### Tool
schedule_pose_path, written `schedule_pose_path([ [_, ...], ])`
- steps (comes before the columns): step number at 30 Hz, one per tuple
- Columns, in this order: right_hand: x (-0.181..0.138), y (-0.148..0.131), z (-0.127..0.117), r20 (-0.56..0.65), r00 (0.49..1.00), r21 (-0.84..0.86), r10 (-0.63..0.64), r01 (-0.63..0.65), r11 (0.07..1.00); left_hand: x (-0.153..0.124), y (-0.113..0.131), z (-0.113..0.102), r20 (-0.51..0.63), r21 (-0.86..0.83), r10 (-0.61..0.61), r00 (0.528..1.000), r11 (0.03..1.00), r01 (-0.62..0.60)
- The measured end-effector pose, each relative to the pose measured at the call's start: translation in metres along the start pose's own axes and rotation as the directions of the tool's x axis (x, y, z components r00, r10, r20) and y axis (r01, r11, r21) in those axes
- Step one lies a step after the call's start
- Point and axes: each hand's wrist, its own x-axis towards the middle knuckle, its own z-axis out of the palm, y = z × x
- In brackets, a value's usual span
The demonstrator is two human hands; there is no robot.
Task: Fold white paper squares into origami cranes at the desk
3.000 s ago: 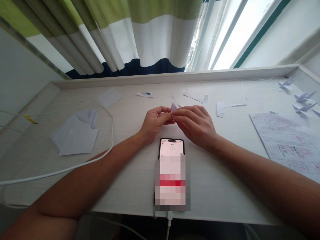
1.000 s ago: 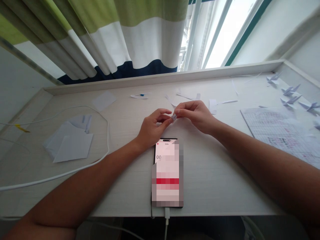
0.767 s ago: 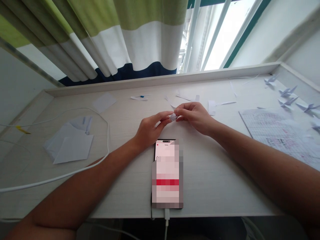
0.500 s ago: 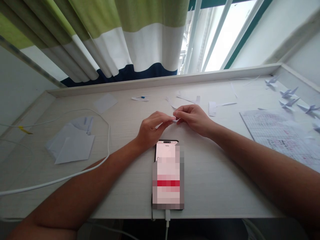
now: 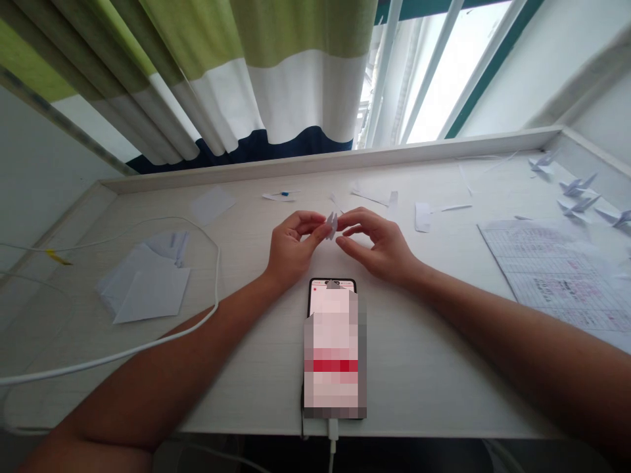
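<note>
A tiny folded piece of white paper (image 5: 332, 225) is held just above the pale desk (image 5: 256, 368), at its middle. My left hand (image 5: 292, 246) pinches it from the left between thumb and fingers. From the right, my right hand (image 5: 377, 243) touches the paper with thumb and forefinger tips, the other fingers loosely curled. A phone (image 5: 334, 348) with a lit screen lies flat right in front of both hands.
A stack of white paper squares (image 5: 145, 279) lies at the left, ringed by a white cable (image 5: 148, 345). Paper scraps (image 5: 422, 215) litter the back of the desk. A printed sheet (image 5: 557, 279) and several small folded cranes (image 5: 574, 192) are at the right. A striped curtain (image 5: 246, 85) hangs behind.
Both hands have turned the small folded paper and raised it a little. The right hand's fingers have loosened around it. The view shifted slightly.
</note>
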Motion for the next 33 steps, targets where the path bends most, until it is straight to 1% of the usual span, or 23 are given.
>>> schedule_pose_path([
  [2,-0.0009,-0.001,0.0026,-0.032,0.999,-0.031,-0.034,0.033,0.999,-0.0001,0.0028,0.0034,-0.003,-0.095,-0.076,0.997,0.993,0.075],
  [5,-0.0012,-0.0015,0.0051,-0.089,0.995,-0.087,-0.039,0.032,0.996,-0.0018,0.007,0.0078,-0.013,-0.162,-0.105,0.994,0.982,0.101],
  [7,-0.0011,-0.0009,0.0057,-0.109,0.994,-0.073,0.014,-0.022,0.997,-0.0023,0.0081,0.0089,-0.014,-0.175,-0.104,0.994,0.979,0.1],
  [10,-0.0011,0.0014,0.0056,-0.127,0.983,0.02,0.133,-0.131,0.991,-0.0017,0.0073,0.0082,-0.001,-0.161,-0.125,0.992,0.979,0.123],
  [13,-0.0013,0.0039,0.0059,-0.137,0.973,0.081,0.188,-0.178,0.981,-0.0012,0.0064,0.0064,-0.002,-0.152,-0.161,0.987,0.975,0.159],
  [16,-0.0015,0.0052,0.0069,-0.124,0.972,0.129,0.198,-0.182,0.975,-0.0021,0.0068,0.0046,0.0,-0.145,-0.183,0.983,0.973,0.181],
  [20,-0.0019,0.0064,0.0078,-0.121,0.972,0.162,0.2,-0.179,0.97,-0.0029,0.0066,0.0031,0.002,-0.125,-0.181,0.983,0.976,0.18],
  [23,-0.0027,0.0071,0.0081,-0.114,0.975,0.162,0.191,-0.172,0.972,-0.0018,0.0047,0.0028,0.03,-0.128,-0.158,0.987,0.979,0.16],
  [28,-0.0038,0.0043,0.0084,-0.12,0.977,0.167,0.177,-0.156,0.973,-0.0005,0.0036,0.0022,0.037,-0.12,-0.105,0.994,0.987,0.109],
  [30,-0.0033,0.0021,0.0077,-0.102,0.973,0.192,0.208,-0.186,0.964,-0.0005,0.0046,0.0019,0.059,-0.101,-0.112,0.992,0.988,0.118],
  [33,-0.0015,-0.0008,0.0058,-0.018,0.962,0.277,0.274,-0.258,0.926,0.0002,0.0061,0.0014,0.063,-0.11,-0.111,0.992,0.987,0.118],
])
